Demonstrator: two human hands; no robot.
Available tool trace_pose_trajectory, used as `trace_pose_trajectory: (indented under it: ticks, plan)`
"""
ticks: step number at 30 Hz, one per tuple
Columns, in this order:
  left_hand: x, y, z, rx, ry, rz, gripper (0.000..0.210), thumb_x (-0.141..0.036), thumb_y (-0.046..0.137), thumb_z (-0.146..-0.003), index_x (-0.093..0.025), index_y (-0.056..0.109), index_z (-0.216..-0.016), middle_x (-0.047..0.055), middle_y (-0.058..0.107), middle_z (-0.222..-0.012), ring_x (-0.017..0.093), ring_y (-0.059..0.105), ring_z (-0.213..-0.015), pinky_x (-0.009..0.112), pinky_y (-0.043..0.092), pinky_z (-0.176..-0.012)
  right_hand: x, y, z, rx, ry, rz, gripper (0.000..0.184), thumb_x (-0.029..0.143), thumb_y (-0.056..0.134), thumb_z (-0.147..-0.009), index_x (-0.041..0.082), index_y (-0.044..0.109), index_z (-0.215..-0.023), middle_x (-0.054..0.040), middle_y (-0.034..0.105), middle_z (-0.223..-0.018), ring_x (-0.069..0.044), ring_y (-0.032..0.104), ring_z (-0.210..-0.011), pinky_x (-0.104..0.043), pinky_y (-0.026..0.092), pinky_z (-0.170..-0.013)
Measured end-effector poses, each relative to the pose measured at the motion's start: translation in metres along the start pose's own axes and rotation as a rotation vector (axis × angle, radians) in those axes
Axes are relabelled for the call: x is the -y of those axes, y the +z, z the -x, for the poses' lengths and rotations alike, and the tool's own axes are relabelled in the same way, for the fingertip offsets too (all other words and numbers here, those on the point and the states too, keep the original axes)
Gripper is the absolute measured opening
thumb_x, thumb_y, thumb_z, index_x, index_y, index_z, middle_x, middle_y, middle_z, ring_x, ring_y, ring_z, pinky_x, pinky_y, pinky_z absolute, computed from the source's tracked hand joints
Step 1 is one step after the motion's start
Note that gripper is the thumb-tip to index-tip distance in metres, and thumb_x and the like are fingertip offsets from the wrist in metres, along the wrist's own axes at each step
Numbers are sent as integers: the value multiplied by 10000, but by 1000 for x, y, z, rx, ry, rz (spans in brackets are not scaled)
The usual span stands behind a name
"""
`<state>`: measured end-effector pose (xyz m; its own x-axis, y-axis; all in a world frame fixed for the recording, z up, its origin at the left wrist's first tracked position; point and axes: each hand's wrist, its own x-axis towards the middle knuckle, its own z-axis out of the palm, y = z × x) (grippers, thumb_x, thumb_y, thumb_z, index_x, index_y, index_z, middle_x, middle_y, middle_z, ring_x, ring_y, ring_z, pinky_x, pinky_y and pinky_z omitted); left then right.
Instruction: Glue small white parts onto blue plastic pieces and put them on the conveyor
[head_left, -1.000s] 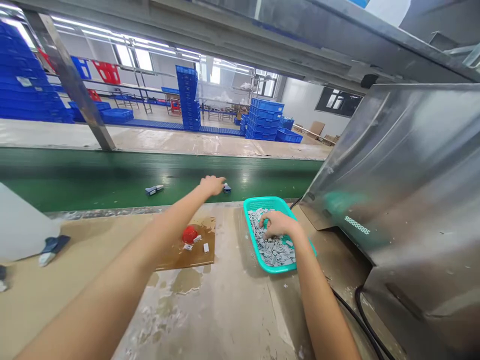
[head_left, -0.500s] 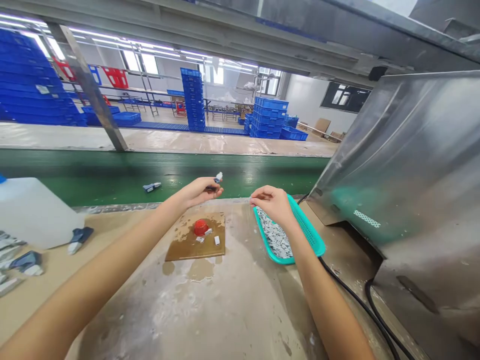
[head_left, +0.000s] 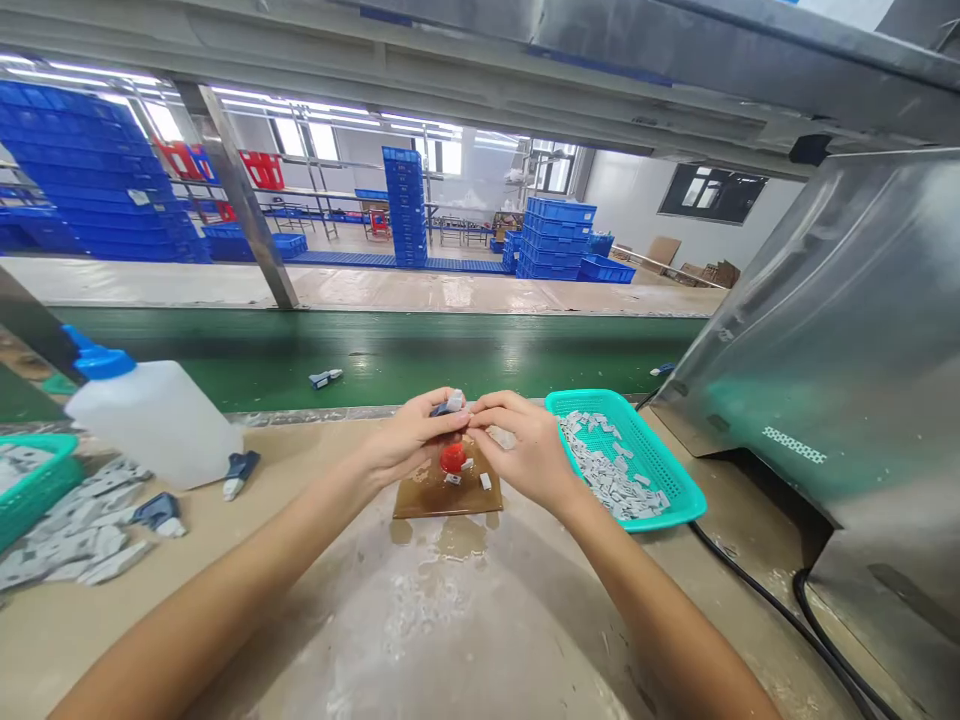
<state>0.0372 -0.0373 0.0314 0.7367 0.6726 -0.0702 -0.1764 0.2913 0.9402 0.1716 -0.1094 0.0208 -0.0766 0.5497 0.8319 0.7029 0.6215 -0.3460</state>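
Note:
My left hand (head_left: 405,440) is closed around a small dark-blue and white plastic part (head_left: 454,402), whose pale tip points up. Against it, my right hand (head_left: 525,452) has thumb and forefinger pinched together; whatever they hold is too small to make out. Below the hands lies a wet brown board (head_left: 420,502) bearing a red domed piece (head_left: 453,458) and a few small white pieces (head_left: 485,481). Just right of my right hand, a turquoise basket (head_left: 686,495) contains many small grey-white pieces (head_left: 622,490).
A white squeeze bottle (head_left: 169,430) with a blue cap stands at left, near grey parts (head_left: 90,530) and another turquoise basket (head_left: 37,495). Behind runs a green conveyor belt (head_left: 390,345) carrying a blue-white part (head_left: 325,379). A metal housing (head_left: 847,340) and black cable (head_left: 757,620) occupy the right.
My right hand has moved left from above the basket to meet my left hand and the blue-white part over the board. The view has shifted left, showing more of the bottle.

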Motion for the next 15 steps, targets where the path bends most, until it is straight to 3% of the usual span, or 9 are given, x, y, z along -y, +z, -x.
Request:
trace_pose_trajectory:
  ticks: [5, 11, 15]
  plan:
    - [2, -14, 3, -81, -26, 9, 266, -218, 754, -558, -139, 509, -625, -57, 500, -585, 52, 448, -556, 182, 359, -563, -6, 17, -2, 94, 33, 24, 182, 39, 500, -741, 157, 635, -710, -40, 632, -735, -127, 584, -677, -228, 470, -622]
    - [11, -31, -7, -80, -135, -9, 299, -294, 766, -539, -125, 549, -655, -24, 524, -622, 73, 471, -594, 194, 371, -564, -21, 30, 7, 206, 174, 88, 176, 13, 554, -714, 163, 640, -683, -14, 626, -661, -124, 556, -605, -227, 440, -579]
    - [10, -50, -18, -293, -61, 30, 333, -391, 733, -575, -119, 551, -637, -10, 510, -644, 69, 466, -567, 180, 344, -489, -31, 33, 16, 324, 316, 139, 173, 14, 582, -709, 167, 654, -674, -15, 629, -650, -136, 558, -616, -234, 428, -582]
